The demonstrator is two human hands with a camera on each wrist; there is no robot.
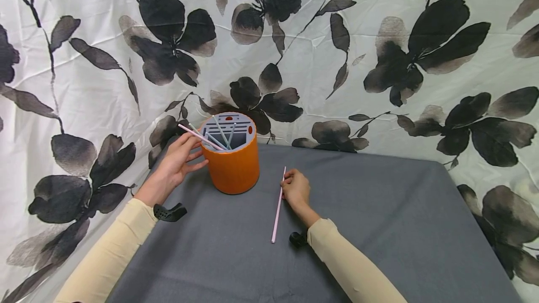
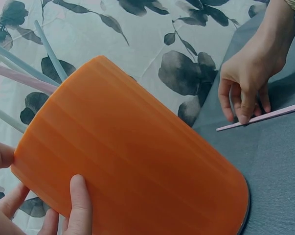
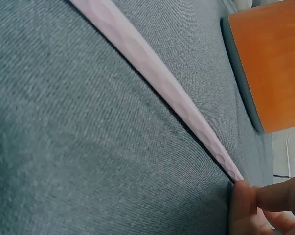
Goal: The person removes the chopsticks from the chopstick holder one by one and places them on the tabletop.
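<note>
An orange cylindrical utensil holder (image 1: pixel 233 172) with a grey slotted top stands on the table, several pale green, blue and pink chopsticks (image 1: pixel 210 140) leaning in it. Against its left side rests my left hand (image 1: pixel 178 158), fingers fairly straight and spread; in the left wrist view the fingertips (image 2: pixel 79 188) touch the orange wall near the rim. To the right of the holder, my right hand (image 1: pixel 296 188) pinches a pink chopstick (image 1: pixel 277 216) near its thin far end. The thicker end points toward me, and in the right wrist view its faceted shaft (image 3: pixel 171 95) runs close along the cloth.
A grey cloth (image 1: pixel 379 209) covers the table. Behind it and along the left side hangs a white curtain (image 1: pixel 328 74) with dark flower prints. The holder stands near the table's back left edge.
</note>
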